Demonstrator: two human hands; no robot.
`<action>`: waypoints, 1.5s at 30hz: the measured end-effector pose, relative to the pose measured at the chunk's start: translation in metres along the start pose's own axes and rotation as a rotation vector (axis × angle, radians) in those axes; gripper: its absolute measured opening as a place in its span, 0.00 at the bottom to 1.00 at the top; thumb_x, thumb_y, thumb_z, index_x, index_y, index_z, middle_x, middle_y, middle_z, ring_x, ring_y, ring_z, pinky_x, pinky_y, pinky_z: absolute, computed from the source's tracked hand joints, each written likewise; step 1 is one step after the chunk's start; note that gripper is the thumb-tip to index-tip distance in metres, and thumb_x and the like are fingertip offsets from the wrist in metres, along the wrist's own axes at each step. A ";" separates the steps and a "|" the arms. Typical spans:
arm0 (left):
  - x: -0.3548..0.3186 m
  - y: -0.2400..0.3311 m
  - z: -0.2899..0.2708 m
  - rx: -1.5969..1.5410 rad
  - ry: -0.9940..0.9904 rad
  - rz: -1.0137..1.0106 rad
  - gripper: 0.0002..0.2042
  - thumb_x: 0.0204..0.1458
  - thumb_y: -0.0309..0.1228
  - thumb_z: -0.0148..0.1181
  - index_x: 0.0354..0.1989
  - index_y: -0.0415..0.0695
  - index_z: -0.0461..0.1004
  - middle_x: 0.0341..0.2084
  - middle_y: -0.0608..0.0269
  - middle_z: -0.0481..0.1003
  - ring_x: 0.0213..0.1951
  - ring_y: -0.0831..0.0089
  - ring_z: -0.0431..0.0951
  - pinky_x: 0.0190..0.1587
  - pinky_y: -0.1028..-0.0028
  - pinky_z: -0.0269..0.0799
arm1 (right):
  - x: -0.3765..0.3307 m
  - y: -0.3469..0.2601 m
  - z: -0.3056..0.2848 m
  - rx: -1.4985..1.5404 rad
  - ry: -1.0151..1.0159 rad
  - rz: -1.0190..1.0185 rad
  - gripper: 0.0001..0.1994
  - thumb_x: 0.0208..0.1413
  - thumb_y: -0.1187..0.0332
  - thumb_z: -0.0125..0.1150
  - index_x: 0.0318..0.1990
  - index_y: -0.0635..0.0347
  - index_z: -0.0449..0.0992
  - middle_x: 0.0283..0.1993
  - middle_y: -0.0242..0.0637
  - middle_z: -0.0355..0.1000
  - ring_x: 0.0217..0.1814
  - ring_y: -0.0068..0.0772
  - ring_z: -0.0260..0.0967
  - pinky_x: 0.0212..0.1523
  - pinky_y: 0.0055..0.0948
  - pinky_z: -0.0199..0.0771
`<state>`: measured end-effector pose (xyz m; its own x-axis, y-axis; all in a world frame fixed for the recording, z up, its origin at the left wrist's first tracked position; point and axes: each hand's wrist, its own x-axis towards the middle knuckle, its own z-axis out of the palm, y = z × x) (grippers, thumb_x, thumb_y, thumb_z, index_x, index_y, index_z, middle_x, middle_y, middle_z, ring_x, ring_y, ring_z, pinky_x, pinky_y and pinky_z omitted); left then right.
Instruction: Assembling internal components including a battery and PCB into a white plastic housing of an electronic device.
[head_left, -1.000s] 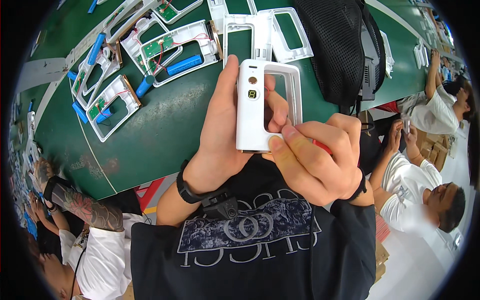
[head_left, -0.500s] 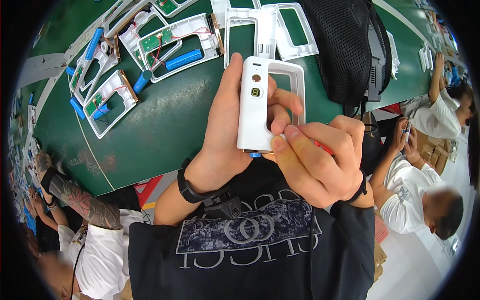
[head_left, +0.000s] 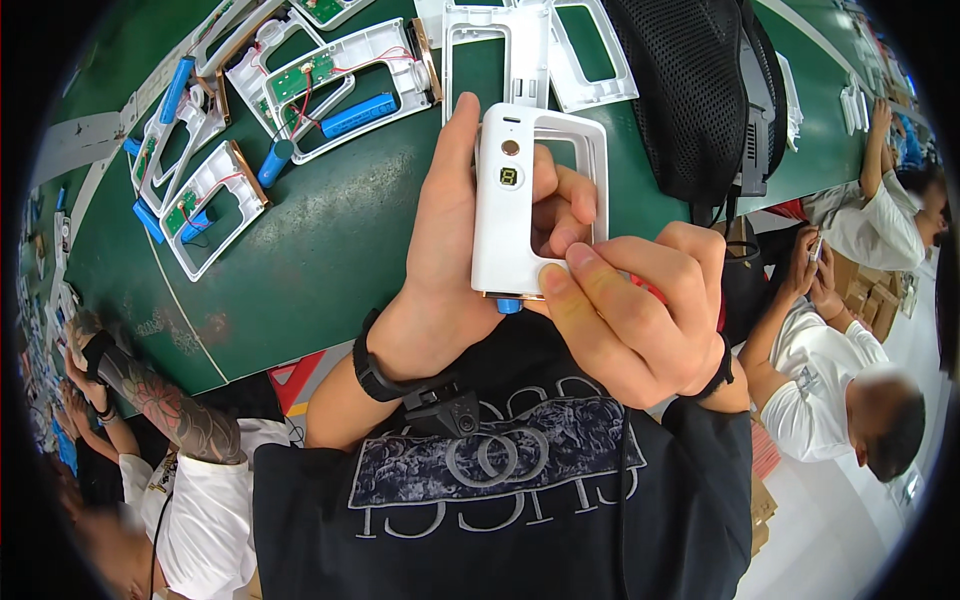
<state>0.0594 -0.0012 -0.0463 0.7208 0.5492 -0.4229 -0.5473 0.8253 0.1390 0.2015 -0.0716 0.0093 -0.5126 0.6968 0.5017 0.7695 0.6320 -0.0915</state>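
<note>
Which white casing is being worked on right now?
Above the green table, at the picture's centre, both hands hold one white handle-shaped casing. Unlike the open shells lying on the table with wires and blue cells showing, it is closed, with a small lit display.

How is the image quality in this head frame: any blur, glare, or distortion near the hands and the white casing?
Head view: the white casing and both hands, left hand and right hand, are sharp and evenly lit, with no strong glare; the green table edge bends from fisheye distortion; the corners are black; the open casings at upper left look stretched; a co-worker's face at lower right is blurred.
</note>
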 end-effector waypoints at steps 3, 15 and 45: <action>0.002 0.000 -0.002 -0.034 -0.036 -0.016 0.32 0.63 0.61 0.29 0.20 0.47 0.64 0.24 0.46 0.76 0.18 0.71 0.69 0.22 0.75 0.67 | -0.001 0.001 0.002 0.010 0.003 -0.004 0.18 0.38 0.65 0.74 0.38 0.60 0.80 0.40 0.35 0.74 0.39 0.33 0.70 0.29 0.31 0.60; 0.014 -0.004 0.009 -0.057 0.038 -0.070 0.32 0.62 0.63 0.31 0.18 0.48 0.62 0.19 0.58 0.69 0.19 0.73 0.65 0.20 0.76 0.63 | -0.001 0.016 -0.007 0.066 -0.053 0.015 0.18 0.37 0.66 0.75 0.38 0.62 0.80 0.40 0.36 0.74 0.38 0.34 0.70 0.28 0.32 0.62; 0.012 -0.001 0.025 0.031 0.186 0.017 0.26 0.61 0.53 0.50 0.16 0.49 0.63 0.12 0.67 0.63 0.17 0.79 0.60 0.20 0.79 0.55 | 0.010 0.029 -0.014 0.444 -0.308 0.143 0.17 0.35 0.76 0.75 0.37 0.50 0.81 0.42 0.40 0.68 0.34 0.39 0.70 0.30 0.30 0.72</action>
<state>0.0789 0.0078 -0.0289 0.6187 0.5320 -0.5781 -0.5437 0.8211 0.1738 0.2244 -0.0510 0.0241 -0.5537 0.8109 0.1894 0.6392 0.5597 -0.5275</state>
